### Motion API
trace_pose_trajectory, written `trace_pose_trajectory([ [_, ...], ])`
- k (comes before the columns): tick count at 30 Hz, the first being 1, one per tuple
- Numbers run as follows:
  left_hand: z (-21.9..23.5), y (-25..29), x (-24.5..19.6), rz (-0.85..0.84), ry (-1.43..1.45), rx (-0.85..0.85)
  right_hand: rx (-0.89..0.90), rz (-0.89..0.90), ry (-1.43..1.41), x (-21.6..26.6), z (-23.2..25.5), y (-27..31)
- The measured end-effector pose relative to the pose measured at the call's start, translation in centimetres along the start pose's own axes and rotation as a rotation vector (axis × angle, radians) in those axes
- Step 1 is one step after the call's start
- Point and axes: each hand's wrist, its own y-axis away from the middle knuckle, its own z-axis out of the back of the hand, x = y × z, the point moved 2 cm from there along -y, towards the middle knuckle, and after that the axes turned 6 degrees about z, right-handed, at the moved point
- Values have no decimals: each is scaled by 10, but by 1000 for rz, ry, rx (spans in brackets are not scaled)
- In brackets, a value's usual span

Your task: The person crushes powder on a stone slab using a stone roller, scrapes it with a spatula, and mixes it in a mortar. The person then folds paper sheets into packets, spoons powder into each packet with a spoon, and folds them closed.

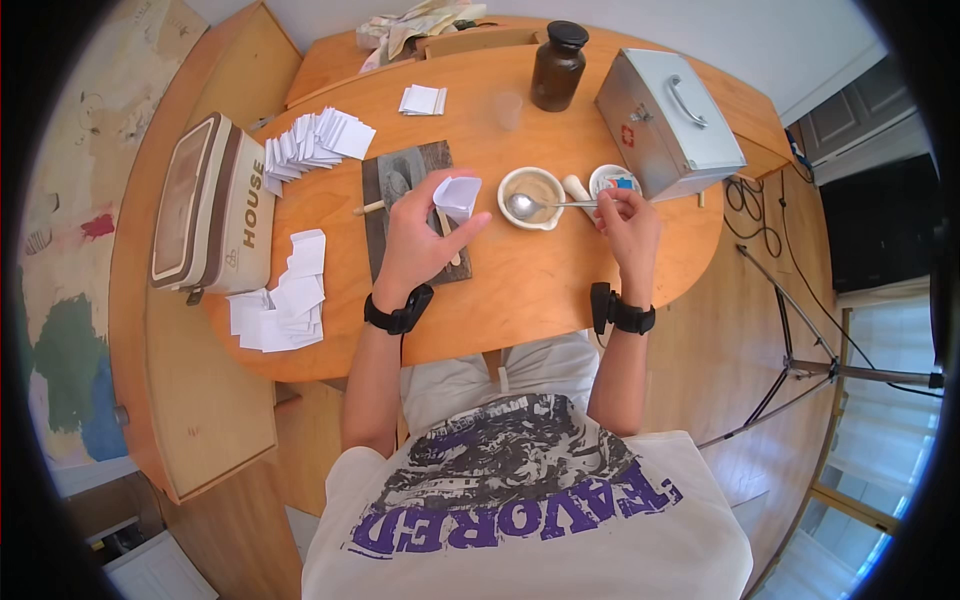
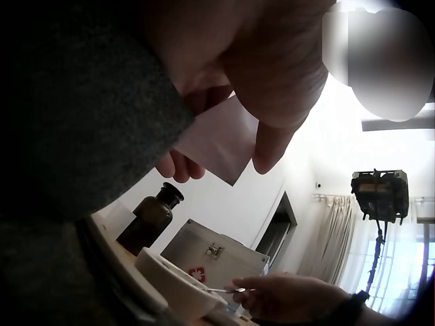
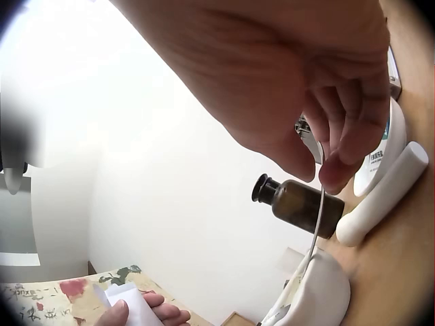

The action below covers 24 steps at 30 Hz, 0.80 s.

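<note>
My left hand (image 1: 408, 245) holds a folded white paper pouch (image 1: 457, 197) between thumb and fingers, over the right edge of a dark board (image 1: 388, 250). In the left wrist view the paper (image 2: 221, 139) shows between the fingers. My right hand (image 1: 632, 235) pinches the handle end of a metal spoon (image 1: 522, 206). The spoon's bowl lies inside a white mortar (image 1: 532, 226) that contains light brown powder. From the right wrist, the thin handle (image 3: 319, 217) runs down from the fingertips into the mortar (image 3: 326, 295). A white pestle (image 1: 574, 188) lies just right of the mortar.
Beside the pestle stands a small white dish (image 1: 597, 180) with a colourful packet. A silver first-aid case (image 1: 670, 125) and a brown glass jar (image 1: 557, 75) stand behind. White paper packets (image 1: 320, 140) and more papers (image 1: 290, 300) lie left, near a "HOUSE" box (image 1: 235, 220).
</note>
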Motion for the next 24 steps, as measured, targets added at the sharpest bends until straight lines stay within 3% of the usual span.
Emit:
trace_pose_trajectory([
  [6,1,0,0,20,-2,10,-27,90,-302,22,-14,2],
  [10,0,1,0,-3,-38,12,76,173,-288,44,-26,11],
  [13,3,4,-2,27,-68,69,56,511,-12,66,-29,23],
  [14,4,4,-1,28,-66,67,58,511,-10,69,-28,24],
  [16,5,5,0,17,-100,78,26,763,50,76,-27,28],
  [19,5,4,0,35,-103,78,13,780,163,74,-26,31],
  [24,4,3,-2,15,-119,79,-8,759,102,66,-33,32],
])
